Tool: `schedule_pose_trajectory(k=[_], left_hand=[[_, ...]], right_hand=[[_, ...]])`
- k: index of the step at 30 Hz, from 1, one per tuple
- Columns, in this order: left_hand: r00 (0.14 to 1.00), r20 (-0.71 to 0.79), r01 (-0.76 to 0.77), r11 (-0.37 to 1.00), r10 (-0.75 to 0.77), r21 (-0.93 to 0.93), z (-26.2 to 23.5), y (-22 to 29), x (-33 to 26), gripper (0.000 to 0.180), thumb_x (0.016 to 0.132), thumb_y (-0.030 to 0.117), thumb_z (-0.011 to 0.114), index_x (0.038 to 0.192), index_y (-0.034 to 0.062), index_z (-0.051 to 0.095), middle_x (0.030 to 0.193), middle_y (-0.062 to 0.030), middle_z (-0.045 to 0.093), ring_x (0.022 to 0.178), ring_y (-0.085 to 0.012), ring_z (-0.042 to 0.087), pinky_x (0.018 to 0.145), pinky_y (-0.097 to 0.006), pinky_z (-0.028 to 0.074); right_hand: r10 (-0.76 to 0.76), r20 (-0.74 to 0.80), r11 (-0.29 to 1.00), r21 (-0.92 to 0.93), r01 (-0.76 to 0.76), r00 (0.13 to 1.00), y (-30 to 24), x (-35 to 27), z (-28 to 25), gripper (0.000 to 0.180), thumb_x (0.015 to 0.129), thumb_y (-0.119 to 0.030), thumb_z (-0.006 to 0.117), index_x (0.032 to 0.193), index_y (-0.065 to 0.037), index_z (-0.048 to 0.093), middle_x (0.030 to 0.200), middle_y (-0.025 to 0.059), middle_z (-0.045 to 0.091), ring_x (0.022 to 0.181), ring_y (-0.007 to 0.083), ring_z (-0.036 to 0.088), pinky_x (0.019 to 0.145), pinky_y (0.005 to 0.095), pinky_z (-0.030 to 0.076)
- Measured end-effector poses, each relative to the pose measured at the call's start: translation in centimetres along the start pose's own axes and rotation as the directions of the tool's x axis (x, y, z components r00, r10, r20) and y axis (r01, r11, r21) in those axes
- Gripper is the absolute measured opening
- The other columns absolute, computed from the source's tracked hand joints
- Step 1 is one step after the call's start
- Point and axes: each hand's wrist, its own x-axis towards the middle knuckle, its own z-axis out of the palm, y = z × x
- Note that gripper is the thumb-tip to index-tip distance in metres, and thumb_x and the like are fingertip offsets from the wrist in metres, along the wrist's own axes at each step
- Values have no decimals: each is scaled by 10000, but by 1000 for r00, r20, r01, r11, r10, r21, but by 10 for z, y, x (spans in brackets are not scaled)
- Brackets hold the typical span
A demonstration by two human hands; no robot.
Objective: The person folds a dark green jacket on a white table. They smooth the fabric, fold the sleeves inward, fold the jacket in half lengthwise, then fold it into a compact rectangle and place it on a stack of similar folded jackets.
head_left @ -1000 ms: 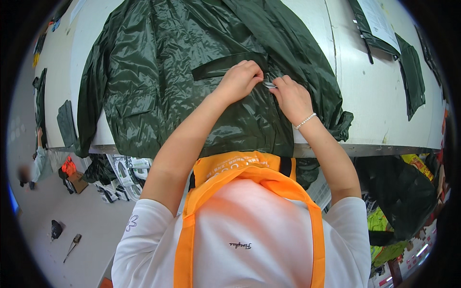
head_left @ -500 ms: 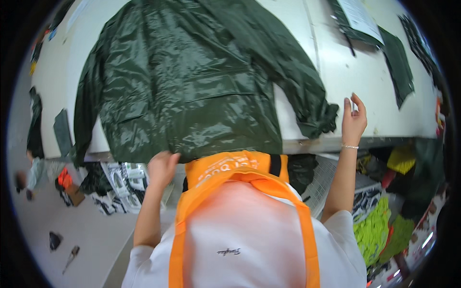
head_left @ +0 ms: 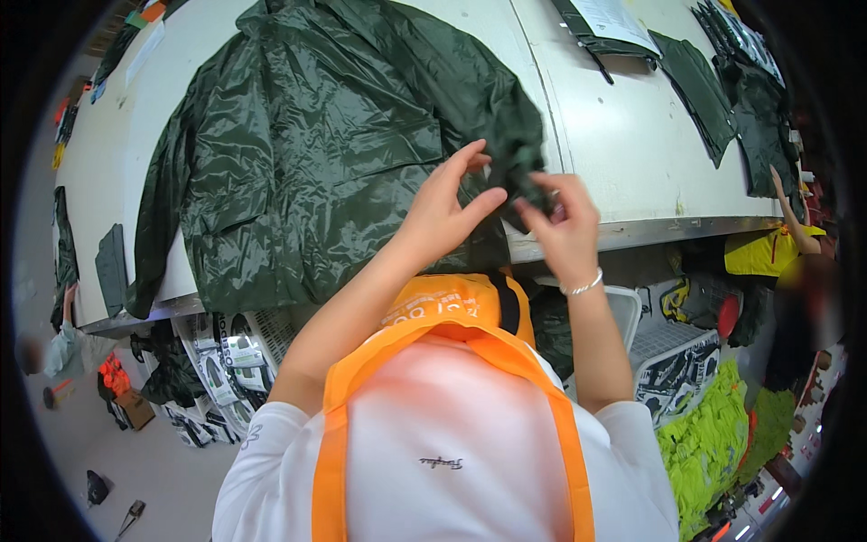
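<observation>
A shiny dark green rain jacket (head_left: 307, 154) lies spread flat on a white table (head_left: 623, 154). Its right sleeve end (head_left: 519, 172) is lifted off the table near the front edge. My left hand (head_left: 447, 208) pinches the sleeve fabric from the left, fingers partly spread. My right hand (head_left: 562, 230), with a bracelet at the wrist, grips the same sleeve end from the right. An orange apron (head_left: 442, 334) hangs over my white shirt below.
More dark green pieces (head_left: 722, 81) and a sheet of paper (head_left: 619, 18) lie at the table's far right. Another person in yellow (head_left: 768, 248) stands at the right end. Bins, bundled bags and bright yellow-green fabric (head_left: 713, 443) sit under the table.
Half a second ago my hands were apart, the left below the table edge and the right raised at the sleeve. Both have come together on the right sleeve end and lifted it.
</observation>
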Motion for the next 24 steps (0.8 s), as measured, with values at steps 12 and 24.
schedule_pose_trajectory(k=[12,24], left_hand=[[930,53,258,540,-364,-801,-46,-12,-25,417,945,179,529,1292,-32,434,1132,-31,602,930,-95,578,817,-215,459],[1000,-11,23,999,-23,-43,-75,18,-31,217,820,52,637,1023,-23,635,940,-80,633,835,-150,599,751,-247,462]], right_hand=[[90,197,854,489,-177,976,-12,-5,30,470,740,-59,756,1174,-34,577,973,-21,617,538,-9,287,491,142,279],[-115,266,961,274,40,957,-49,22,37,225,749,-14,723,957,-5,639,869,26,622,653,38,494,579,180,410]])
